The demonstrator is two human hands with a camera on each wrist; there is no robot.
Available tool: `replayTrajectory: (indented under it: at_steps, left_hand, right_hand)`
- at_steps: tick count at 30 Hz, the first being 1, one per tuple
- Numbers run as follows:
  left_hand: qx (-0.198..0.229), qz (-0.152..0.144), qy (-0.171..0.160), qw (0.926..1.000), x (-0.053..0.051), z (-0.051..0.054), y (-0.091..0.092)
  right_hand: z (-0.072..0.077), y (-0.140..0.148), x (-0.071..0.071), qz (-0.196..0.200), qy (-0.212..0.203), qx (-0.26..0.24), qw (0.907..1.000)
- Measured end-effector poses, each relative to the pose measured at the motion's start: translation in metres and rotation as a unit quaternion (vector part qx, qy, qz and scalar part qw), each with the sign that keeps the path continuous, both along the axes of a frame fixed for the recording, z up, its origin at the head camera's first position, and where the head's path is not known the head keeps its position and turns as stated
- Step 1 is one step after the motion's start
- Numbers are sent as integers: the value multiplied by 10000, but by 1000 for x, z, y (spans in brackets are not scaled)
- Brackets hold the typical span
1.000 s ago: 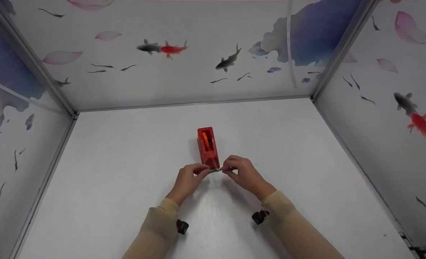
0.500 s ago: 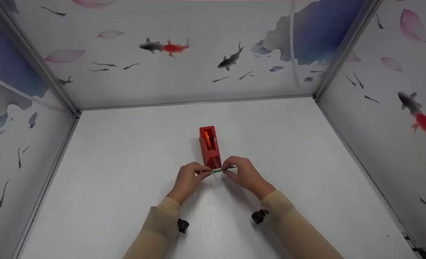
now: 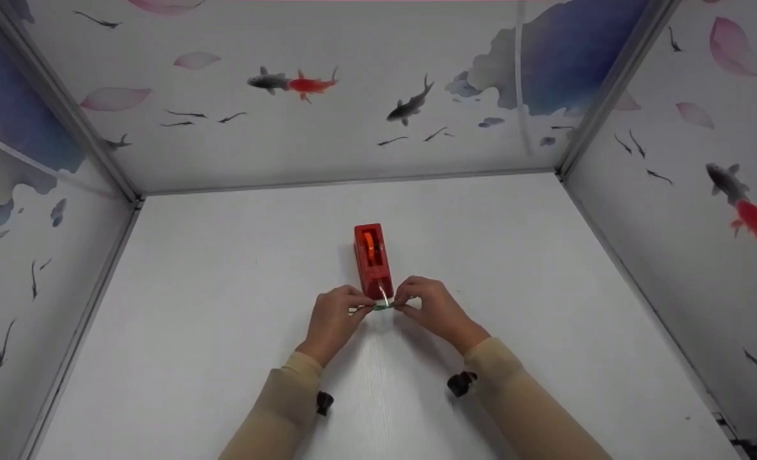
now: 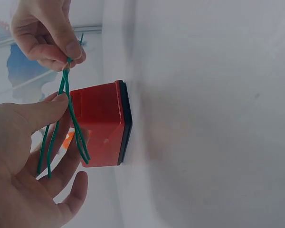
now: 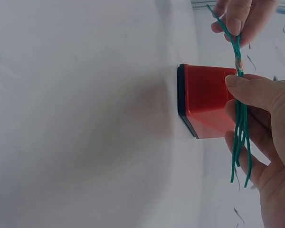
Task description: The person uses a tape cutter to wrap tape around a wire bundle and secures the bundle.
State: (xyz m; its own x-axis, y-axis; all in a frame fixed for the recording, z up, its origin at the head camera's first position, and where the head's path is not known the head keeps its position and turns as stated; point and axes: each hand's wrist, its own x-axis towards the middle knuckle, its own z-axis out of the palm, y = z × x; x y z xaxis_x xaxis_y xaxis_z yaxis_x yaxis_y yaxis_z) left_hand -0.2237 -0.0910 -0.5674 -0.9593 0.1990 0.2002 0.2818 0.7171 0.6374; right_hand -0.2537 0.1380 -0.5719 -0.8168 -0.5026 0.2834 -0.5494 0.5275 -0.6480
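A bundle of thin green wires [image 3: 381, 307] is held between both hands just in front of a red tape dispenser [image 3: 373, 259]. My left hand [image 4: 35, 142] pinches one side between thumb and fingers, with several loose wire ends fanning across its fingers. On the other side, my right hand [image 5: 270, 118] pinches the bundle, and wire ends hang past its fingers. Between the hands, a brownish band [image 5: 238, 64] sits around the wires. A shiny strip of tape [image 3: 384, 294] runs from the dispenser's front down to the bundle.
The dispenser stands on a white table [image 3: 225, 319], its orange tape wheel [image 3: 370, 245] at the far end and its black base [image 4: 126, 121] on the tabletop. Printed panels [image 3: 352, 128] with fish and petals enclose the back and sides.
The tape strip between dispenser and wires now glints clearly. The bundle has shifted slightly between the fingers: less wire shows beyond the right fingers, more at the left. The dispenser stays in place.
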Motion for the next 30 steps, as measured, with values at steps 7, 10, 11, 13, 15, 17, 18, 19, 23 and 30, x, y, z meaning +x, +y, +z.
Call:
replayTrajectory:
  at_steps: [7,10,11,13,15,17,18,19,23,30]
  left_hand:
    - [-93,204,-400,9989,1,4,0]
    - [-350,273,-472,9979,0,6,2]
    - [-448,269,-473,9975,0,7,3]
    - [-683,245,-404,9965,1,7,4]
    - [-826,237,-280,9959,1,8,5]
    - [-847,260,-160,9959,1,8,5]
    - [-862,275,-75,9959,1,8,5]
    - [-850,293,1,9960,2,8,5]
    - [-832,353,284,9955,3,7,5]
    - [-812,381,720,9934,5,6,6]
  right_hand:
    - [3,-2,3,-91,399,302,9987]
    - [4,-4,5,-173,768,444,9959]
    - [4,-4,5,-212,906,501,9944]
    - [5,-6,6,-305,1157,654,9907]
    - [5,-7,7,-390,1236,739,9888]
    - [5,-8,8,-438,1103,760,9900]
    - [5,-9,8,-465,962,763,9913]
    - [4,-9,8,-484,774,734,9931]
    - [4,-9,6,-496,-127,558,9971]
    - [3,-5,2,-312,-1581,325,9864]
